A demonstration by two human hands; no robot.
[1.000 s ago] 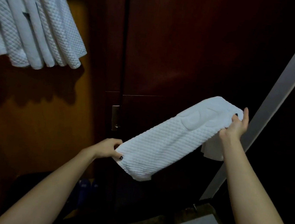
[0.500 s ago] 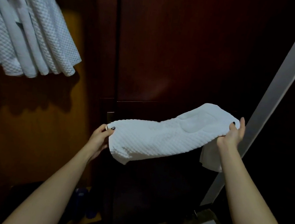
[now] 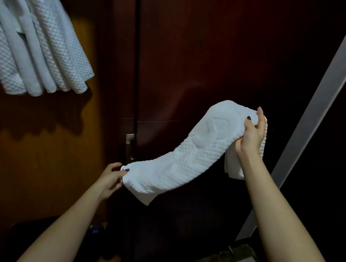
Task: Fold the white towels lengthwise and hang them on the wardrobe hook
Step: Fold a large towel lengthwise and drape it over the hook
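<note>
Towel [image 3: 185,164], folded into a long strip, is held in mid-air in front of the door [image 3: 209,48], sagging between the two ends. Lower left end is pinched by the left hand [image 3: 111,178], thumb on top, fingers curled under the edge. Upper right end is gripped by the right hand [image 3: 253,133], fingers wrapped round the cloth; a loose flap hangs below that hand. Right end sits higher than left. Hung towels [image 3: 31,43] are bunched at upper left against the wood panel [image 3: 36,147], well apart from the held one. Metal latch plate [image 3: 129,147] is seen just above the left hand. Pale frame [image 3: 321,104] runs diagonally at right.
</note>
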